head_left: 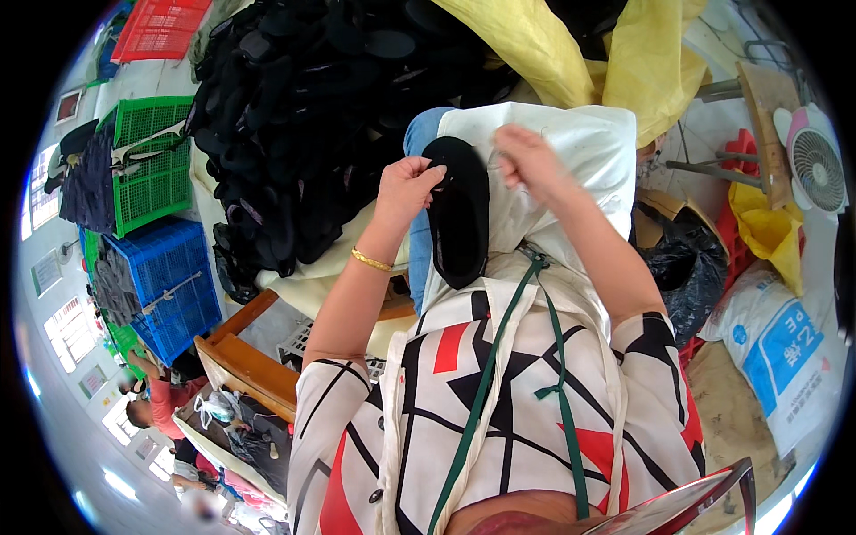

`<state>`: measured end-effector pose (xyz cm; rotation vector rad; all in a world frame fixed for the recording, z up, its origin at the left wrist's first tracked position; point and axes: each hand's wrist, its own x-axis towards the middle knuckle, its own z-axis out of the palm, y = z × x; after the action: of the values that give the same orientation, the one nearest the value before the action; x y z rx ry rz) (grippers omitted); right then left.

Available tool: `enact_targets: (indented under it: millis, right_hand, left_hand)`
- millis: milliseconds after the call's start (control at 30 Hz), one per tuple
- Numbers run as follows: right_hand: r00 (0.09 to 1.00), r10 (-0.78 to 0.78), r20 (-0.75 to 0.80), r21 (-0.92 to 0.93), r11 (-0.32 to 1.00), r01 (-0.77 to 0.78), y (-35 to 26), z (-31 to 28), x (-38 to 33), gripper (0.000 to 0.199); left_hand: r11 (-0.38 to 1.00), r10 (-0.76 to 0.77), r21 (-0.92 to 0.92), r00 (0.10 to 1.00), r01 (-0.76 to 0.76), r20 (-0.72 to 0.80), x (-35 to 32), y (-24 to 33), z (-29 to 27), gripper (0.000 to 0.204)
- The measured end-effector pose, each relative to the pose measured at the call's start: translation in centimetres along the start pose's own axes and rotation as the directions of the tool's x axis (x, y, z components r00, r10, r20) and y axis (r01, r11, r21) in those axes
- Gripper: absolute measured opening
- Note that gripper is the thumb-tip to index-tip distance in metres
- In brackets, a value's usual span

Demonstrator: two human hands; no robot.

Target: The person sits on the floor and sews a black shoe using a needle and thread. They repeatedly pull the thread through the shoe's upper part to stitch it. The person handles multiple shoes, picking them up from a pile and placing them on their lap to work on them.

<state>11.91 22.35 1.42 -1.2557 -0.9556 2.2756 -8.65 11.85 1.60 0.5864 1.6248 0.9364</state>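
A black cloth shoe (465, 192) lies lengthwise over my lap, its toe pointing away from me and its foot opening towards me. My left hand (412, 187) pinches the shoe's left edge near the toe, thumb on the upper. To the right of the toe, apart from the shoe, my right hand (533, 165) is raised over the white cloth (580, 134) on my lap. Motion smears its fingers, so whether it holds something small cannot be made out.
A large heap of black shoes (285, 116) lies ahead and to the left. Yellow sacking (651, 71) hangs at the far side. Blue (174, 285) and green crates (152, 165) stand left. On the right are a fan (816, 160), a black plastic bag (682, 267) and a white sack (771, 348).
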Motion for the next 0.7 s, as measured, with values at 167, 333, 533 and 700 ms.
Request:
enact_targets:
  millis: [167, 333, 533, 700]
  right_hand:
    - [0.920, -0.103, -0.379, 0.678, 0.645, 0.352, -2.1, -12.8, 0.9, 0.030]
    - [0.827, -0.431, -0.360, -0.007, 0.888, 0.460, -1.2, -7.4, -0.2, 0.002]
    - [0.666, -0.644, 0.376, -0.831, 0.082, 0.550, 3.3, -0.8, 1.0, 0.030]
    - [0.702, -0.644, 0.303, -0.860, 0.133, 0.493, 2.8, -0.2, 2.4, 0.015]
  left_hand:
    - [0.999, 0.013, 0.046, 1.000, -0.013, -0.011, -0.1, 0.1, 0.0, 0.019]
    - [0.999, 0.031, 0.038, 0.999, -0.032, 0.030, 0.3, -0.3, -0.1, 0.020]
    - [0.895, 0.331, 0.337, 0.941, -0.292, -0.063, -0.4, -0.3, 0.2, 0.015]
    - [0.210, 0.772, 0.870, 0.622, -0.445, 0.132, -2.9, 1.3, 1.0, 0.021]
